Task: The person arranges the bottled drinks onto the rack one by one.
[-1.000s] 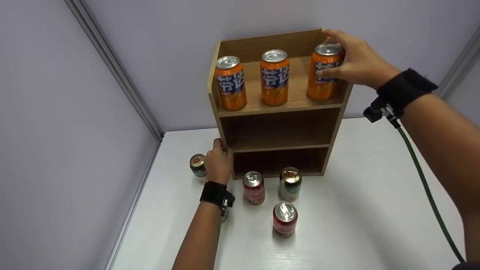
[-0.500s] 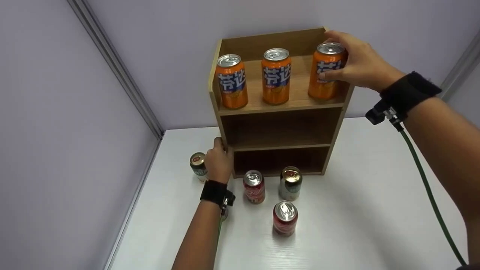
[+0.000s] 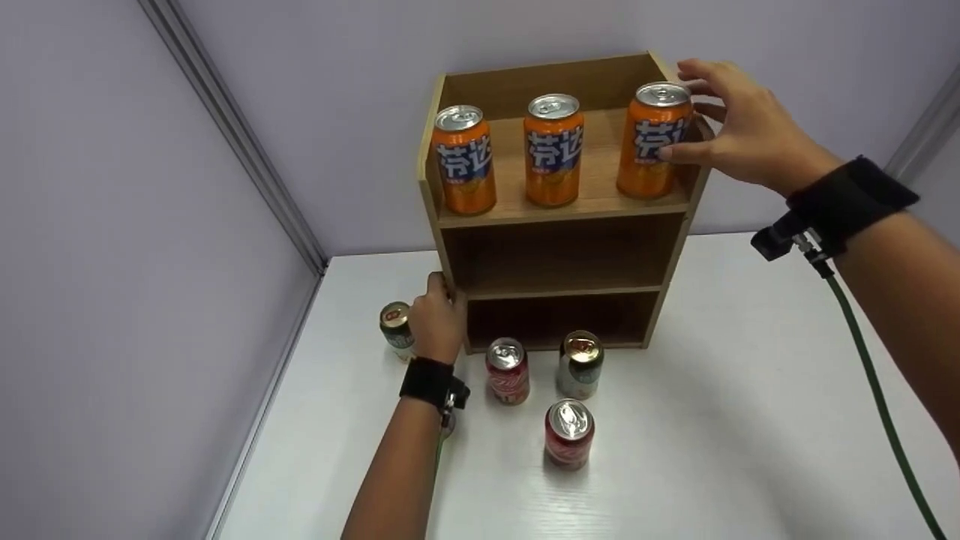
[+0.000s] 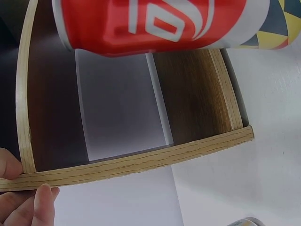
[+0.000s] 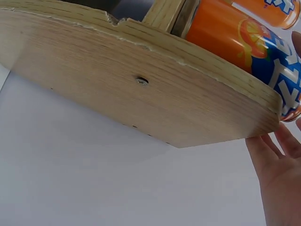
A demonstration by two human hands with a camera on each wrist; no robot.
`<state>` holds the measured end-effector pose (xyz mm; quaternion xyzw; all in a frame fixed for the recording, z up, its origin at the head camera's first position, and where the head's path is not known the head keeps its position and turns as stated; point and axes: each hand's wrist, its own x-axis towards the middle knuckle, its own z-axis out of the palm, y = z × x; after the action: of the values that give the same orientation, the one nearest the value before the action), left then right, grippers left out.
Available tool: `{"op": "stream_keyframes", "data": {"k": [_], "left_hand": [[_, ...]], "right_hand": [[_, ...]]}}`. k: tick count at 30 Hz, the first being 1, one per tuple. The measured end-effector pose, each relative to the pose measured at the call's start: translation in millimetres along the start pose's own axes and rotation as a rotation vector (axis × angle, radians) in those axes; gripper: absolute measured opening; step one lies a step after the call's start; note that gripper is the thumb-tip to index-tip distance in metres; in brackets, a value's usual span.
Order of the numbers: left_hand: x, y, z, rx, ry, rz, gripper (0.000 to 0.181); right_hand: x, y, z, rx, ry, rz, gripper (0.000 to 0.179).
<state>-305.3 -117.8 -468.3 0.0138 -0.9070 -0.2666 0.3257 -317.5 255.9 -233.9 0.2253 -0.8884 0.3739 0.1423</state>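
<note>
A small wooden shelf [image 3: 559, 292] of three tiers stands against the back wall. Three upright orange soda cans line its top tier: left [image 3: 465, 184], middle [image 3: 552, 180] and right [image 3: 643, 176]. My right hand [image 3: 757, 139] is beside the right can, fingers spread and loose, with the thumb in front of it; whether the thumb touches cannot be told. In the right wrist view, fingertips of this hand [image 5: 277, 165] are by the shelf's side panel [image 5: 141, 94]. My left hand [image 3: 436, 322] grips the left side panel, thumb and fingers on opposite faces in the left wrist view.
Before the shelf stand two red cola cans, one nearer the shelf [image 3: 508, 375] and one in front [image 3: 568, 439], plus a green-and-white can [image 3: 580, 367]. Another green can [image 3: 396, 330] is left of my left hand. A can is mostly hidden by the left wrist. A green cable [image 3: 862, 360] trails from the right wrist.
My right hand has loosened from the right orange can and shifted rightward, its fingers spreading. That can stays on the top tier. My left hand keeps its grip on the side panel.
</note>
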Motion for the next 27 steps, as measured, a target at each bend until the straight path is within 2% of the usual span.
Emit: {"op": "stream_keyframes", "data": {"k": [12,16,23,27], "left_hand": [[4.2,-0.7,1.9,-0.018,0.013,0.006,0.020],[2.8,0.2,1.2,-0.011,0.000,-0.007,0.021],[1.3,1.8,-0.4,-0.015,-0.022,-0.026,0.021],[3.0,2.9,-1.3,-0.024,-0.015,-0.028,0.021]], "right_hand": [[-29.1,-7.0,-13.7,-0.082,0.081,-0.087,0.088],[-40.4,-9.7,-15.0,-0.105,0.130,-0.131,0.088],[-71.3,-16.1,-14.6,-0.205,0.270,-0.264,0.087],[-90.0,-21.5,-12.9,-0.216,0.290,-0.386,0.069]]}}
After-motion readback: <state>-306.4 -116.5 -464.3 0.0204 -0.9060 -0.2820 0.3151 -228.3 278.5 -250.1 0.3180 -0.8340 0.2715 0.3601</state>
